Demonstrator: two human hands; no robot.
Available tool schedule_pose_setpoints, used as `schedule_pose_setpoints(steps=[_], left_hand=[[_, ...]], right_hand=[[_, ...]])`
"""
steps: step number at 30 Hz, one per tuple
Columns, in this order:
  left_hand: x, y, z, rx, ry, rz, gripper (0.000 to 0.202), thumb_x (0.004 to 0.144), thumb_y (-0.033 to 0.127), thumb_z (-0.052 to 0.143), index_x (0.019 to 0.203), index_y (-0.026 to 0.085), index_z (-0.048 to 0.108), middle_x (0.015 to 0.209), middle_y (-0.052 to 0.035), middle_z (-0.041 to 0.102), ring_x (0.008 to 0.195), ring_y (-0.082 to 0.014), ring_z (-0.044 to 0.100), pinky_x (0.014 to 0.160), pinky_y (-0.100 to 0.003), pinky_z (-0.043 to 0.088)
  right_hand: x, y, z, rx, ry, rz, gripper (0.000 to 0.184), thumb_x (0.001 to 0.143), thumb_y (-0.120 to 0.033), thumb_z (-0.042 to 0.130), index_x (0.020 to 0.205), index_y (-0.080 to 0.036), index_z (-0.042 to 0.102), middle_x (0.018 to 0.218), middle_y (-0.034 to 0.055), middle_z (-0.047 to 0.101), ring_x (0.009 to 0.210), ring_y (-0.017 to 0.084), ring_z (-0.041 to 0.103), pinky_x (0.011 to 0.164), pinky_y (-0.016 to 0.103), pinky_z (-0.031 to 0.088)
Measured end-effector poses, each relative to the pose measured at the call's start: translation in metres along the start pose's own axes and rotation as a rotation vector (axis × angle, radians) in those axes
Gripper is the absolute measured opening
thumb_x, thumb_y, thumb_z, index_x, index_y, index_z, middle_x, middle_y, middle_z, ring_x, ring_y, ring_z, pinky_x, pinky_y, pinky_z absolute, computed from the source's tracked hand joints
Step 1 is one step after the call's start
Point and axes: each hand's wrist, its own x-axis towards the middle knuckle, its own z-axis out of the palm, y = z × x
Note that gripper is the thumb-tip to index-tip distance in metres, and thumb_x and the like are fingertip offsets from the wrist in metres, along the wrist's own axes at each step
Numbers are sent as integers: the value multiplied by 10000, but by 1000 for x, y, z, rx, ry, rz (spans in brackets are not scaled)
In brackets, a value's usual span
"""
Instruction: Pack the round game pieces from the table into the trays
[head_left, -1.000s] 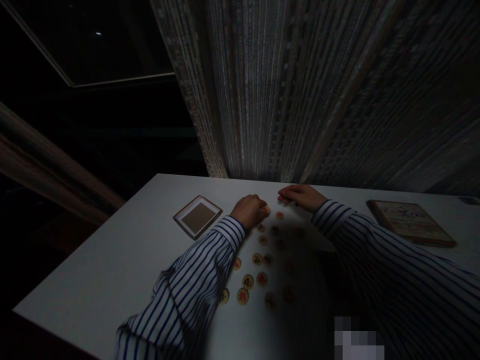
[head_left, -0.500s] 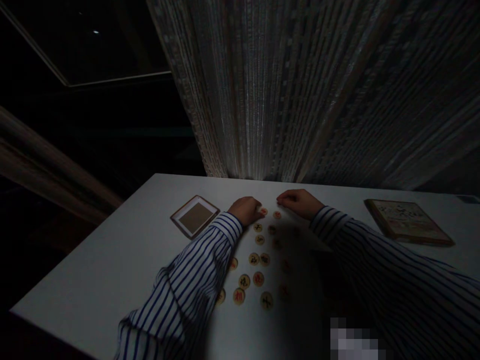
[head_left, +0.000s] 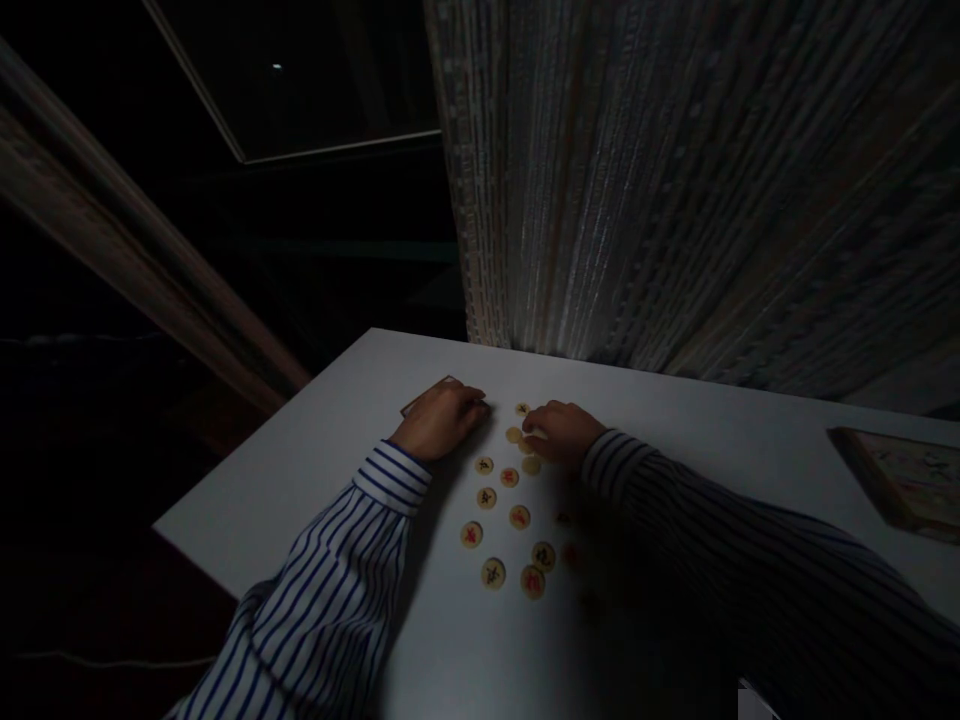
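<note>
My right hand is palm-down over the far end of a scatter of round wooden Chinese chess pieces. Its bent fingertips are around a blank-faced chess piece. Close by are two more pale pieces without visible characters, and a black-marked piece just beyond the fingers. My left hand lies over a brown-rimmed shallow tray, hiding most of it. Its fingers point right, slightly apart, and no chess piece shows in them. Nearer me lie several face-up pieces, among them a red-marked piece and a black-marked piece.
The white table has its left corner and far edge in view. A flat box with a printed lid lies at the right. Behind the table hangs a string curtain. The room is dark, and my right arm's shadow dims some pieces.
The view has turned left. My left hand has moved from the pieces onto the tray; my right hand has come down onto the pieces. The pieces lie in a different arrangement, some now showing blank faces.
</note>
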Motion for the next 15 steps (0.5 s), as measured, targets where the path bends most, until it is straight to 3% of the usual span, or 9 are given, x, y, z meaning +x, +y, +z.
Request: schedule_pose_setpoints(steps=[7, 11, 15], left_hand=[[-11, -8, -2, -48, 22, 2, 238, 803, 220, 480, 972, 208, 647, 856, -39, 653, 803, -172, 589, 758, -270, 438], [-16, -9, 1, -89, 38, 3, 234, 801, 199, 490, 979, 185, 641, 882, -48, 651, 804, -170, 586, 753, -272, 444], [-20, -4, 5, -169, 122, 18, 237, 777, 247, 561, 990, 167, 630, 897, -57, 638, 821, -174, 579, 762, -281, 451]], right_hand=[[29, -19, 9, 42, 32, 43, 259, 697, -264, 568, 914, -142, 639, 988, 158, 642, 963, 311, 544, 798, 437, 392], [34, -16, 7, 176, 45, 78, 250, 753, -284, 515, 937, -165, 637, 907, 87, 673, 850, 207, 595, 734, 322, 440], [30, -10, -3, 774, 46, 148, 272, 778, -319, 485, 920, -149, 644, 774, 32, 664, 628, 103, 563, 505, 200, 402]])
